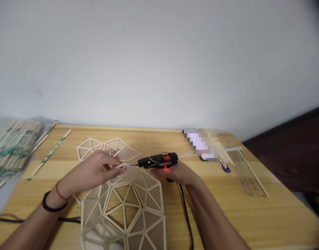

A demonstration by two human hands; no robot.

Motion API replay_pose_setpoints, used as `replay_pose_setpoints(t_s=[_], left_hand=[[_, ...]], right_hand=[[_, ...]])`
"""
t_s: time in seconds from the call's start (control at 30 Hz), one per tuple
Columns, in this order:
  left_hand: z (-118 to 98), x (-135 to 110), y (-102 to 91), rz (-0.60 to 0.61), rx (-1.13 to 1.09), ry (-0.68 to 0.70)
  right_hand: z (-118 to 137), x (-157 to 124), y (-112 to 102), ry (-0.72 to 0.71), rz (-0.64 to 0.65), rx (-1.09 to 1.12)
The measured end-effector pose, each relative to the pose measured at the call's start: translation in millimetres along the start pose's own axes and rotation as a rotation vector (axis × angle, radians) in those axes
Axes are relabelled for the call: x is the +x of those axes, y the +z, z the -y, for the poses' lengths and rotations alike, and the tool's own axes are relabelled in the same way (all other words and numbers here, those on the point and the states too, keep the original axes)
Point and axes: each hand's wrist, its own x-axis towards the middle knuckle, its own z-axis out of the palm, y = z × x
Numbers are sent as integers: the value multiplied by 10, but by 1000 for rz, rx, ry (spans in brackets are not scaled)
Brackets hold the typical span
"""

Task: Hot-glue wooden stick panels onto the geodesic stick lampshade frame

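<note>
Stick dome of pale open triangles is pinched by left fingers, while right fingers grip black glue gun.

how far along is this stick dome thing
Done: a dome frame of joined triangles rests on the table. In hand: the left hand pinches a stick at its top edge while the right hand aims the glue gun, light on, at that joint. Left, probably: flat triangle panels behind lie unattached, and wrapped sticks wait far left.
</note>
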Motion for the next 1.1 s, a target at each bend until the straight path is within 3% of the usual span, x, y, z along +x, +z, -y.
replay_pose_setpoints(t_s=[1.1], left_hand=[[5,10,-4,13,2,-10]], right_hand=[[-33,-44,-141,62,10,-44]])
